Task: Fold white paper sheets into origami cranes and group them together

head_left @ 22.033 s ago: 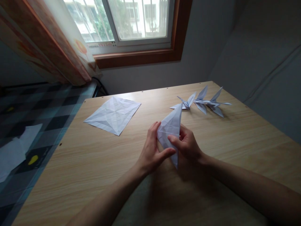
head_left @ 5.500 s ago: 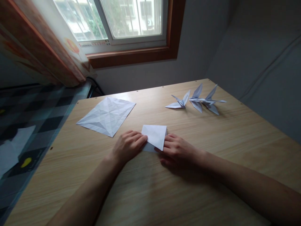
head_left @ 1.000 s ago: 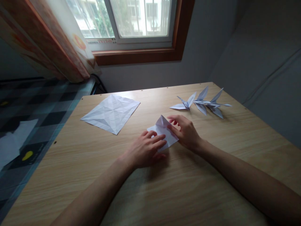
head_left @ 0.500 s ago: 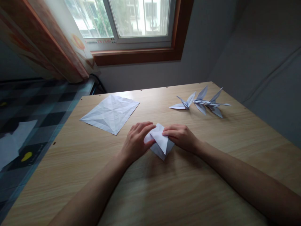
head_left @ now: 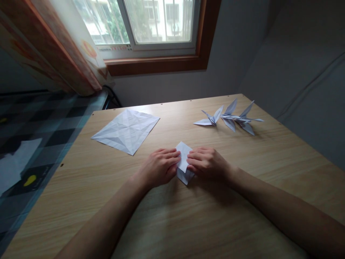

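Folded paper (head_left: 183, 154) under both hands, mid-table

Left hand (head_left: 161, 165) lies palm down, its fingers together and slightly bent, tips on the paper's left edge. Right hand (head_left: 208, 163) mirrors it on the right edge, so that only a strip of paper shows between them. Each grip is nearly closed, with little gap between fingers and thumb; whether either one pinches the paper or merely presses it cannot be told. The paper rests on the table (head_left: 269, 165), its upper flap ending in a point toward the person, a shaded layer peeking out below.

Beyond the left hand, well apart from the paper, a creased sheet (head_left: 125, 131) lies open, corner-on. Beyond the right hand stand paper cranes: one (head_left: 208, 120) by itself in front, the others (head_left: 239, 118) overlapping just to its right.

Farther left, white scraps (head_left: 12, 165) lie on a checked cloth (head_left: 59, 118). Behind the table are a flowered curtain (head_left: 51, 43) and a brown-framed window (head_left: 161, 25).
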Action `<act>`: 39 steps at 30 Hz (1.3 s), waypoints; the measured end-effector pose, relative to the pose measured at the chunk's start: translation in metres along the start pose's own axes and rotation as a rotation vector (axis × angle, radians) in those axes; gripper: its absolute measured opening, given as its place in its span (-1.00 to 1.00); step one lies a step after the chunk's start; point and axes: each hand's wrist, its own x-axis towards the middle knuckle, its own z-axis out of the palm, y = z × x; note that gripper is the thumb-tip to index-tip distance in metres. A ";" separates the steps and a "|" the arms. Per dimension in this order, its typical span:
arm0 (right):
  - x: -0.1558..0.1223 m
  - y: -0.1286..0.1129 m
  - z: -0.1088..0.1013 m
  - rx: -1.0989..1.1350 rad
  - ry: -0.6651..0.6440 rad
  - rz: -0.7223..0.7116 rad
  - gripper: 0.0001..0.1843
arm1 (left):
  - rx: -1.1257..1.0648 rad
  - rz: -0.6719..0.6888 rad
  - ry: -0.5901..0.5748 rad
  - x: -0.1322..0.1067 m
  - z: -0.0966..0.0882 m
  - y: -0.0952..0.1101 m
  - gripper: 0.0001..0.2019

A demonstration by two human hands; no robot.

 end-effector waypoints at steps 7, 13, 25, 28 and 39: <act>0.008 -0.008 0.005 -0.016 -0.008 0.223 -0.68 | -0.103 0.015 -0.054 -0.001 -0.004 -0.004 -0.71; 0.004 -0.002 0.006 0.150 0.013 0.302 -0.81 | -0.125 -0.028 0.080 0.001 0.005 -0.005 -0.81; 0.002 -0.012 -0.002 0.087 -0.102 0.348 -0.69 | 0.007 -0.002 0.020 0.001 0.003 0.002 -0.69; 0.002 -0.017 -0.005 0.072 -0.164 0.383 -0.48 | 0.018 0.004 -0.014 0.002 0.001 0.004 -0.60; -0.002 -0.029 -0.012 0.005 -0.357 0.377 0.02 | 0.014 -0.001 -0.068 0.001 -0.004 0.001 -0.57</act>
